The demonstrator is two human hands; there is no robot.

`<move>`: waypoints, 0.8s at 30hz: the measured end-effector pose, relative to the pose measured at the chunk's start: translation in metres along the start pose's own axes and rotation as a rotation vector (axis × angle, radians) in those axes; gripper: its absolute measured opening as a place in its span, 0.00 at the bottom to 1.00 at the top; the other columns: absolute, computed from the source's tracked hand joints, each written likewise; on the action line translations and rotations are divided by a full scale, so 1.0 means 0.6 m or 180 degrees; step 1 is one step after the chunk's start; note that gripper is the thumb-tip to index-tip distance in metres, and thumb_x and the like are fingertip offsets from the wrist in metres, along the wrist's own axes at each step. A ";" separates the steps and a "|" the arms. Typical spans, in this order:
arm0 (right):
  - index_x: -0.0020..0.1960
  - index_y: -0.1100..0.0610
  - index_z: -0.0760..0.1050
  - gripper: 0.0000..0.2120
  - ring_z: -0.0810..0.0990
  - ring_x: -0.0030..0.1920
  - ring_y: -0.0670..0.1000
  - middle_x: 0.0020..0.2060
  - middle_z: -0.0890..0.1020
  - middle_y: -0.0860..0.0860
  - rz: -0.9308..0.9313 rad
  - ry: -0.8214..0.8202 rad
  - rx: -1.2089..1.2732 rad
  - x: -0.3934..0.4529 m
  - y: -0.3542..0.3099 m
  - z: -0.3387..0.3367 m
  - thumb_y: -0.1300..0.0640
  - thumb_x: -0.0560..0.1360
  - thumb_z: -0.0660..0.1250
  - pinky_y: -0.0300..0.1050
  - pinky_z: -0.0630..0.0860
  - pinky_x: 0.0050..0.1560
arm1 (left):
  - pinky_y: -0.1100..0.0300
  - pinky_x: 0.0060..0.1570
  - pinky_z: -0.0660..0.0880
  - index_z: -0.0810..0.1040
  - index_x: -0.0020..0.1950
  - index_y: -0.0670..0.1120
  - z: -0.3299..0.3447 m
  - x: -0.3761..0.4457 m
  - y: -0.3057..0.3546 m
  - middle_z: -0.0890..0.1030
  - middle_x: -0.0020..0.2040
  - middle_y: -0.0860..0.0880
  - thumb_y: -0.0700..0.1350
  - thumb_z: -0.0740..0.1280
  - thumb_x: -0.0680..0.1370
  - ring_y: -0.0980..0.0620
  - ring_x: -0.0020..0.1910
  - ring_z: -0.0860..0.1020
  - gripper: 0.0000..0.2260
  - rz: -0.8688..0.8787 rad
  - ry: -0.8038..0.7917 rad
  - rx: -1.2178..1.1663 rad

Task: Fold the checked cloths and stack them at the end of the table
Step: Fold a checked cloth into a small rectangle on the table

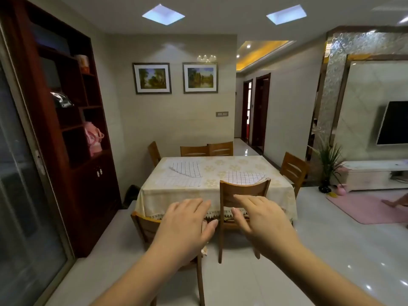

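Note:
Two white cloths with a dark check lie unfolded on the table point(240, 161), which wears a cream flowered tablecloth. One checked cloth point(183, 173) is on the left half, partly turned over on itself. The other checked cloth point(245, 176) lies on the right half, near the front edge, partly behind a chair back. My left hand point(187, 226) and my right hand point(262, 219) are stretched out in the air, palms down, fingers straight, well short of the table and holding nothing.
A wooden chair point(242, 195) stands at the near side of the table, another chair point(143, 226) under my left hand. More chairs point(293, 168) ring the far and right sides. A dark cabinet point(72, 129) fills the left wall. Tiled floor lies on the right, with a pink mat point(364, 208).

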State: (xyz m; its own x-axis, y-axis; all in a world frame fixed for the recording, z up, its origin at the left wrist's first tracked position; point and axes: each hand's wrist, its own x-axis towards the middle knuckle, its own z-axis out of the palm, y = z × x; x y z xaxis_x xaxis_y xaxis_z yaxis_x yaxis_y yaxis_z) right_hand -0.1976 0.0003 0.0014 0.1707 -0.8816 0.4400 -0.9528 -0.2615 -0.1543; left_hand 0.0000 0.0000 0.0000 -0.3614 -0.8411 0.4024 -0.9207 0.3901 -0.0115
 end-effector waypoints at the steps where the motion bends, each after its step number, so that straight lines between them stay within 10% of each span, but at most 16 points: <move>1: 0.74 0.46 0.65 0.26 0.69 0.69 0.44 0.69 0.72 0.43 -0.0034 -0.0010 0.0020 0.008 0.015 0.006 0.39 0.81 0.47 0.41 0.64 0.68 | 0.56 0.70 0.58 0.61 0.76 0.55 0.013 0.016 0.001 0.66 0.74 0.56 0.66 0.42 0.77 0.56 0.73 0.63 0.31 0.0036 -0.0035 -0.0008; 17: 0.77 0.47 0.58 0.27 0.61 0.74 0.48 0.75 0.64 0.46 -0.0110 -0.0383 0.0030 0.206 0.236 0.129 0.39 0.81 0.50 0.46 0.57 0.73 | 0.52 0.74 0.53 0.52 0.78 0.59 0.174 0.269 0.016 0.58 0.77 0.57 0.69 0.36 0.72 0.57 0.76 0.56 0.36 -0.0132 -0.0436 -0.0004; 24: 0.59 0.50 0.80 0.25 0.80 0.60 0.55 0.58 0.82 0.50 0.0054 -0.0221 -0.0261 0.313 0.254 0.207 0.39 0.74 0.53 0.55 0.76 0.59 | 0.50 0.52 0.78 0.78 0.63 0.54 0.257 0.366 -0.048 0.81 0.57 0.54 0.65 0.56 0.75 0.54 0.56 0.80 0.25 -0.0257 -0.0153 0.0076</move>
State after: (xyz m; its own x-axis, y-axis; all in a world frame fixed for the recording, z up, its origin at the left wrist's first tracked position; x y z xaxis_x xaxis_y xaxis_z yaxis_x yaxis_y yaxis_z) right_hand -0.2793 -0.2538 -0.0492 0.1686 -0.9114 0.3753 -0.9726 -0.2158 -0.0870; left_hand -0.0757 -0.2537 -0.0524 -0.2921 -0.8866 0.3585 -0.9501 0.3118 -0.0030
